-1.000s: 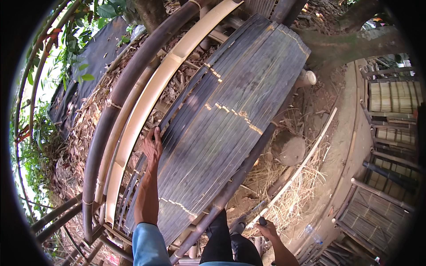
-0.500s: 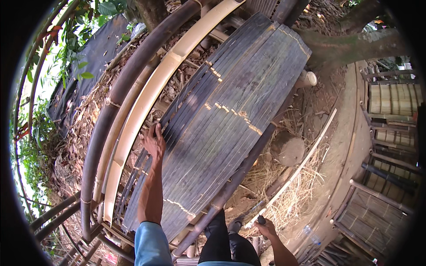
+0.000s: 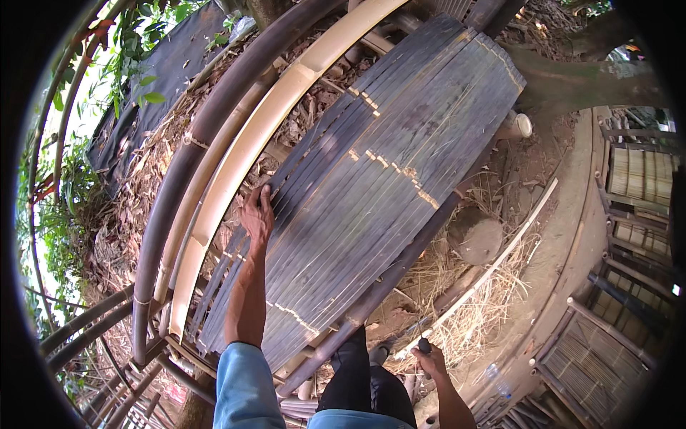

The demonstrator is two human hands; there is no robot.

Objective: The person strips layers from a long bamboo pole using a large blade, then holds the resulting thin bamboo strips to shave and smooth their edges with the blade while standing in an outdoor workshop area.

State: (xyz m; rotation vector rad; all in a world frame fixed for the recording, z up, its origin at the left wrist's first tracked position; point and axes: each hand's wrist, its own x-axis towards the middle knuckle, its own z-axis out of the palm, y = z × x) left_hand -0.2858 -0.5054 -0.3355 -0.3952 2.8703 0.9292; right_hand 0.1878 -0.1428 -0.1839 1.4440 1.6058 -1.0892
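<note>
A panel of dark bamboo slats point(image 3: 343, 207) lies slantwise before me, with pale nodes crossing it in broken lines. My left hand point(image 3: 257, 216) is at its left edge, fingers bent around the outermost bamboo slat point(image 3: 293, 171); the undersides of the fingers are hidden. Low on the right, my right hand point(image 3: 432, 362) is closed around the dark handle of a hand tool point(image 3: 424, 346). What the tool's far end looks like I cannot make out. A few separate dark slats point(image 3: 225, 268) lie beside my left forearm.
A split pale bamboo length point(image 3: 246, 146) and a thick dark pole point(image 3: 179, 164) curve along the left. Right of the panel are a log stump point(image 3: 477, 238), a long pale strip point(image 3: 493, 268) and fibrous shavings point(image 3: 475, 311). A plastic bottle point(image 3: 496, 377) lies near my right arm.
The view has shifted a little, so the panel sits farther right in the picture. My left hand stays at the panel's left edge, and my right hand still holds the tool.
</note>
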